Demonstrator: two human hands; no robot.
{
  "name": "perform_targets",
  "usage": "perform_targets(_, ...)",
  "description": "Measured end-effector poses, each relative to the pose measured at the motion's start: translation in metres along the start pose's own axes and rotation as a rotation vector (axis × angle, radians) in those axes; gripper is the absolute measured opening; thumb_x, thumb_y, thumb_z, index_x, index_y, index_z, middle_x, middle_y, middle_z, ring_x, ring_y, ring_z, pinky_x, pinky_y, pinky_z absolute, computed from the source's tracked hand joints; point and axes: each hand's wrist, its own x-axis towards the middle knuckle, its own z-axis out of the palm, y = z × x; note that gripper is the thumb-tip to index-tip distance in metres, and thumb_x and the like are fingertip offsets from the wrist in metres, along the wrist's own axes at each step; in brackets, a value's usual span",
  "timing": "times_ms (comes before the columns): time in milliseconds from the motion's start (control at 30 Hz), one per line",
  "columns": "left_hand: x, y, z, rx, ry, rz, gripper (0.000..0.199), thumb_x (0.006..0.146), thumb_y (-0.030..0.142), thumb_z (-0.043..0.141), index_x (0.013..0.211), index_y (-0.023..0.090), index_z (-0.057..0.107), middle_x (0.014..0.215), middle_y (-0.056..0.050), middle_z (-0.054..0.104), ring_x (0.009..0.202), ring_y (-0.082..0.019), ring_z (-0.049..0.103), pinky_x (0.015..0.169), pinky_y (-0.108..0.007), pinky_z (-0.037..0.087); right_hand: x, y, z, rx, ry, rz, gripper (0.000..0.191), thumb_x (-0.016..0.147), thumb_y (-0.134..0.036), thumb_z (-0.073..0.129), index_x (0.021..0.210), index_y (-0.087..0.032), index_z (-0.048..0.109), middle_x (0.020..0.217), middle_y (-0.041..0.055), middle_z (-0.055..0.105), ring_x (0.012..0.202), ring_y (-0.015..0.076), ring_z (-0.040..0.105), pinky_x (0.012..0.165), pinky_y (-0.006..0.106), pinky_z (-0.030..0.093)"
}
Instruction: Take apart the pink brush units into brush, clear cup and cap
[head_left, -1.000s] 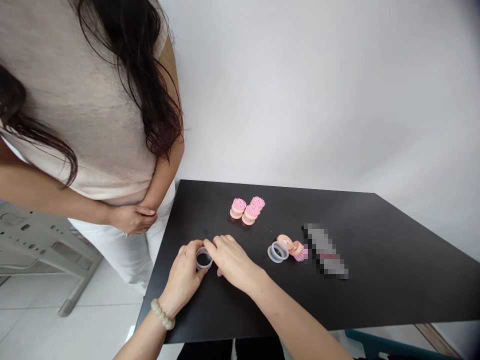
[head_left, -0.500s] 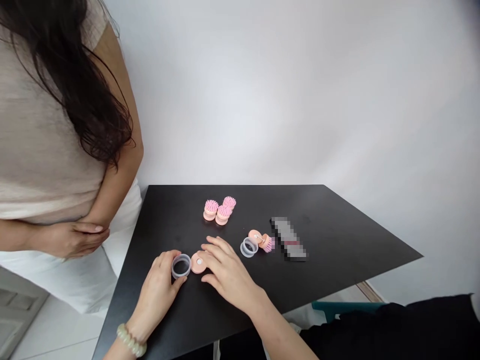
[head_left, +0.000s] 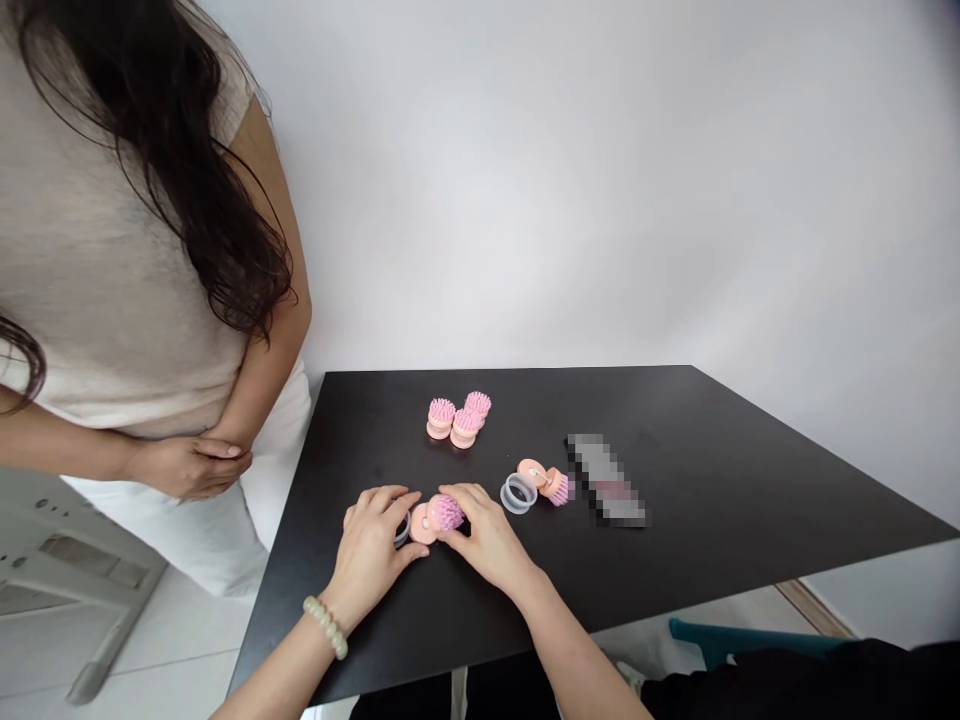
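My right hand [head_left: 487, 535] has its thumb and fingers round a pink-bristled brush piece [head_left: 445, 513], which lies on its side. Against that piece rests a peach disc [head_left: 424, 524] with a small white centre. My left hand [head_left: 375, 535], a pale bead bracelet at its wrist, arches with fingers apart over a clear ring [head_left: 403, 528]; the fingers partly cover the ring, and whether they grip it is unclear. To the right lie another clear ring [head_left: 518, 494], a peach disc [head_left: 532, 473] with a white stem and a tipped bristle piece [head_left: 556, 487].
Several things stand on the black table [head_left: 675, 500]: three upright pink-bristled brushes [head_left: 465, 427] farther back and a blurred-out flat object [head_left: 607, 480] at the right. A person [head_left: 150, 300] with clasped hands stands at the left edge. Behind is a white wall.
My right hand has closed round the bristle piece, which now shows. My left hand has shifted over the ring and covers more of it. The whole view has moved slightly.
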Motion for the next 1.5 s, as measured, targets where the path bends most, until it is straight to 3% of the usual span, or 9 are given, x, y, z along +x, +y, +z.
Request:
perform_targets(133,0.004,0.002,0.001,0.02,-0.007,0.004,0.035,0.081,0.02,0.075,0.115,0.025,0.068,0.123,-0.007,0.063,0.116,-0.03,0.054,0.093,-0.045,0.047,-0.002,0.001,-0.012,-0.084,0.01,0.021,0.053,0.078,0.001,0.061,0.13,-0.012,0.057,0.124,0.015,0.062,0.119,0.0301,0.054,0.104,0.052,0.047)
perform_targets(300,0.013,0.008,0.004,0.024,-0.035,0.03,0.039,0.079,0.016,0.075,0.116,0.025,0.068,0.124,-0.008,0.062,0.116,-0.031,0.054,0.092,-0.046,0.047,0.0,0.0,-0.016,-0.153,-0.07,0.013,0.06,0.076,0.003,0.062,0.134,-0.01,0.056,0.127,0.014,0.063,0.12,0.0285,0.054,0.106,0.045,0.048)
perform_targets(533,0.012,0.006,0.011,-0.006,-0.013,0.033,0.084,0.071,0.032,0.084,0.145,0.031,0.045,0.138,-0.008,0.054,0.127,-0.034,0.049,0.099,-0.051,0.047,-0.019,-0.005,-0.033,-0.216,-0.051,0.035,0.083,0.074,-0.005,0.075,0.149,-0.018,0.041,0.154,0.014,0.043,0.138,0.0317,0.042,0.114,0.05,0.042)
perform_targets(733,0.03,-0.002,-0.011,-0.14,0.102,0.065,0.052,0.091,0.048,0.057,0.138,0.027,0.053,0.137,-0.011,0.055,0.124,-0.033,0.054,0.101,-0.051,0.05,-0.038,0.017,-0.081,-0.179,0.181,0.054,0.045,0.085,-0.012,0.065,0.129,-0.025,0.059,0.132,0.0099,0.063,0.127,0.0304,0.055,0.108,0.055,0.046)
perform_targets(833,0.074,-0.001,-0.018,-0.205,0.055,0.047,0.044,0.093,0.041,0.053,0.133,0.022,0.056,0.138,-0.012,0.053,0.127,-0.031,0.052,0.107,-0.05,0.045,-0.009,0.028,-0.1,-0.183,0.258,0.075,0.032,0.09,-0.016,0.059,0.121,-0.024,0.062,0.124,0.0094,0.067,0.119,0.0288,0.06,0.102,0.052,0.051)
perform_targets(933,0.13,0.001,-0.011,-0.238,0.038,0.053,0.051,0.087,0.023,0.056,0.138,0.019,0.051,0.142,-0.012,0.051,0.133,-0.029,0.047,0.114,-0.048,0.037,0.041,0.031,-0.104,-0.31,0.159,0.13,0.04,0.09,-0.018,0.062,0.129,-0.022,0.057,0.126,0.0115,0.064,0.114,0.0264,0.062,0.094,0.042,0.055)
perform_targets(1167,0.206,0.003,0.016,-0.354,-0.038,-0.036,0.086,0.059,0.009,0.078,0.139,0.013,0.048,0.133,-0.019,0.058,0.125,-0.035,0.055,0.106,-0.047,0.042,0.124,0.025,-0.065,-0.488,0.072,0.223,0.054,0.08,-0.028,0.078,0.126,-0.01,0.056,0.1,0.0171,0.067,0.086,0.0305,0.069,0.073,0.04,0.056)
perform_targets(1367,0.19,-0.002,0.003,-0.614,0.044,-0.2,0.049,0.06,0.028,0.082,0.102,0.014,0.062,0.104,-0.012,0.066,0.104,-0.032,0.063,0.096,-0.046,0.048,0.106,0.004,-0.057,-0.504,0.141,0.103,0.069,0.075,-0.016,0.082,0.135,-0.016,0.048,0.12,0.0194,0.06,0.115,0.0347,0.058,0.091,0.051,0.054)
perform_targets(1500,0.144,0.01,-0.022,-0.947,0.029,-0.222,0.053,0.073,0.057,0.069,0.104,0.016,0.054,0.102,-0.011,0.065,0.097,-0.026,0.066,0.088,-0.041,0.054,0.072,-0.01,-0.049,-0.121,0.164,0.008,0.067,0.085,-0.019,0.07,0.144,-0.023,0.04,0.133,0.0134,0.056,0.112,0.0275,0.062,0.095,0.046,0.056)
